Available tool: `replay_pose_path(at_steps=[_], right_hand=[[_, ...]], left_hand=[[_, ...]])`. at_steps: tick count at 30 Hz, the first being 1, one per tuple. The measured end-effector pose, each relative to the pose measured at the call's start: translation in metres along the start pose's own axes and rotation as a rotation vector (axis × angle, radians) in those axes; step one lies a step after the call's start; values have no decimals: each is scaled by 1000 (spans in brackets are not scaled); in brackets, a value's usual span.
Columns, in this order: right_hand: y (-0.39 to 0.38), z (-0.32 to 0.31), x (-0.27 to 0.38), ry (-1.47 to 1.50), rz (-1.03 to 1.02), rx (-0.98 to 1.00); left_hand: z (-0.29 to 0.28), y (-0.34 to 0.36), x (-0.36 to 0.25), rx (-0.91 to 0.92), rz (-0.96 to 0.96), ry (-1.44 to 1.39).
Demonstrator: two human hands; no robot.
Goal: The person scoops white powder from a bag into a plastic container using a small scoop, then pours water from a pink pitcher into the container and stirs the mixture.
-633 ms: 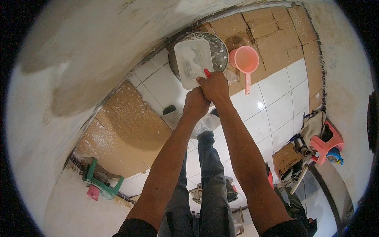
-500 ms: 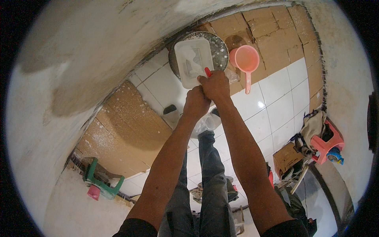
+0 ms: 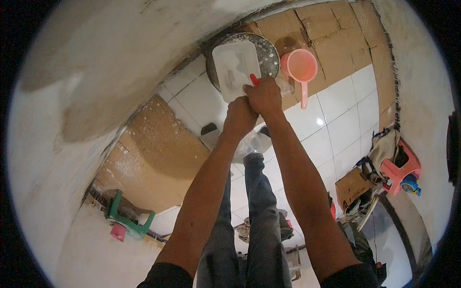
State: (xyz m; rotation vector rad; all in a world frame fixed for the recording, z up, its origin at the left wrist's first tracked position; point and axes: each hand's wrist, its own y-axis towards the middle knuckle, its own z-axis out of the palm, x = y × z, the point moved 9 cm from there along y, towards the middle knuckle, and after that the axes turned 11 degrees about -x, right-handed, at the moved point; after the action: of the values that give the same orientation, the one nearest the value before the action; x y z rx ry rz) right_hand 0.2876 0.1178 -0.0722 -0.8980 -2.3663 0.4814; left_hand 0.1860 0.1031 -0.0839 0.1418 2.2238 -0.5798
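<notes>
A translucent white rectangular plastic tub (image 3: 235, 60) with pale wet residue inside is in front of me. My left hand (image 3: 241, 115) is closed at its near end, seemingly gripping the rim, though its fingers are mostly hidden. Just to the right and touching it, my right hand (image 3: 265, 97) is closed around a tool with a red handle (image 3: 254, 79). Only the handle's end sticks out from the fist; the tool's working part is hidden. Beneath the tub is a round, dark, white-spattered basin (image 3: 269, 55).
A pink dipper (image 3: 302, 67) stands right of the basin. Cardboard sheets (image 3: 153, 149) cover parts of the white tile floor (image 3: 343, 117). A green stool (image 3: 129, 216) is at lower left, a pink stool (image 3: 403, 168) and a cardboard box (image 3: 353, 188) at right. A wall (image 3: 96, 62) rises at left.
The view has shifted slightly, so the tub, basin and dipper sit a little higher in the picture. Both hands keep their hold.
</notes>
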Motion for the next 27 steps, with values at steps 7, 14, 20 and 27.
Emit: replay_pose_path(at_steps=[7,14,20,27], right_hand=[[2,-1,1,-1,21,-49],[8,8,3,-96,-78,12],[5,3,3,-6,30,-19],[6,-2,7,20,-25,-106]], left_hand=[[-5,2,-6,23,78,32],[-3,6,0,61,-75,-35],[-5,6,1,99,-87,4],[-10,7,-1,69,-115,-30]])
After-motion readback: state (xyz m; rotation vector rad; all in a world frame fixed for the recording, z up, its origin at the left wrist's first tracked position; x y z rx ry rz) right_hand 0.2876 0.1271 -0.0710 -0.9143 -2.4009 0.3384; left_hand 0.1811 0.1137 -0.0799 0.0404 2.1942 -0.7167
